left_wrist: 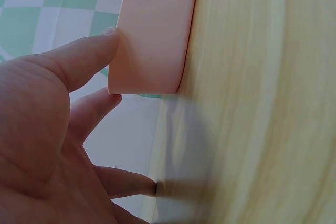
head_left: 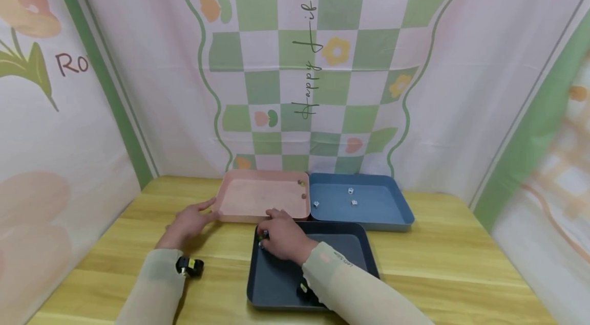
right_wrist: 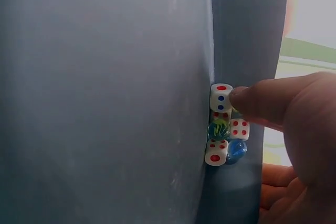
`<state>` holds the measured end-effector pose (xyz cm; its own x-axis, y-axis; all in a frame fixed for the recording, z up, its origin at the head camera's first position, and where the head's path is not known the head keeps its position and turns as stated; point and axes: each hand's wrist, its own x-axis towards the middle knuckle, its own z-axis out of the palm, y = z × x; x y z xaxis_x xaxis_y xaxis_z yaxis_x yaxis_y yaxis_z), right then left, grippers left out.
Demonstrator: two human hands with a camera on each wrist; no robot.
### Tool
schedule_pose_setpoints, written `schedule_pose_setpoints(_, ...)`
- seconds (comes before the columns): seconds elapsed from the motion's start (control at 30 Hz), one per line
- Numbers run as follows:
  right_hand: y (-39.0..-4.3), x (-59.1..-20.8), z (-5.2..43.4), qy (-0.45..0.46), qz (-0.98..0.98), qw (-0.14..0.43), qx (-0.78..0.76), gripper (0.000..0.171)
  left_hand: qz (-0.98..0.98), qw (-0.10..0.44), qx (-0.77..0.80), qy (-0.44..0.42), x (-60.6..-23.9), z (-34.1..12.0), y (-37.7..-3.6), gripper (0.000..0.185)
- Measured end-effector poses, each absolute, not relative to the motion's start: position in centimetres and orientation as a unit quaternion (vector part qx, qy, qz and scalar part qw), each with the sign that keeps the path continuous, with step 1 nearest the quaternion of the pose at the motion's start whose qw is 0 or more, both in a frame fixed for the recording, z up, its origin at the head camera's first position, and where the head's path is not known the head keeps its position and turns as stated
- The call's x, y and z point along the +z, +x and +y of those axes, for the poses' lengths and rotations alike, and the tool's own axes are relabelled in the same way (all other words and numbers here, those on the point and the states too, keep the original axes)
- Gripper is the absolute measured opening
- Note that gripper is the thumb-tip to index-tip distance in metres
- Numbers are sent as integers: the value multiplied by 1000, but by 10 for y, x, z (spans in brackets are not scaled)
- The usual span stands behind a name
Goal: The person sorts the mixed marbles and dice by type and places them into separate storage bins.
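Observation:
My left hand [head_left: 189,223] touches the near left corner of the pink tray [left_wrist: 152,40], thumb and index fingertip at its rim, the other fingers spread. Over the far left corner of the dark tray [head_left: 281,289] is my right hand [head_left: 285,235]. In the right wrist view its thumb touches a white die [right_wrist: 221,97] with red and blue dots; whether a finger grips the die's other side is hidden. Several more dice and marbles, among them a blue marble [right_wrist: 237,150] and a green-streaked marble [right_wrist: 218,129], lie bunched against the tray wall.
Behind the dark tray, the blue tray [head_left: 378,207] stands beside the pink one and holds three white dice [head_left: 351,191]. Small marbles [head_left: 303,196] lie along the pink tray's right wall. All the trays stand on a wooden table [head_left: 456,268], with patterned curtains [head_left: 295,59] around it.

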<state>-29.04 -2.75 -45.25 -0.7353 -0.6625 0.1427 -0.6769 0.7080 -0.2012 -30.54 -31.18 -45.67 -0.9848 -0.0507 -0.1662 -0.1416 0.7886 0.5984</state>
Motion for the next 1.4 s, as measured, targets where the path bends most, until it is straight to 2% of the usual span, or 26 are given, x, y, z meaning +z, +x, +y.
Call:
schedule_pose_setpoints(0.5, -289, -452, -26, 354, -924, 16, 142, 6, 940, 71, 330, -51, -455, -309, -302, 72)
schedule_pose_setpoints(0.73, -294, -439, -17, 336, -909, -17, 246, 9, 941, 69, 328, -46, -455, -309, -302, 69)
schedule_pose_setpoints(0.97, -295, -418, -1, 324, -895, -24, 307, 13, 939, 70, 334, -51, -452, -310, -301, 71)
schedule_pose_setpoints(1.2, -303, -411, 13, 305, -897, 3, 320, 12, 940, 73, 331, -47, -451, -310, -298, 71)
schedule_pose_setpoints(1.4, -316, -402, 26, 225, -903, 74, 359, 13, 940, 73, 330, -45, -452, -309, -299, 71)
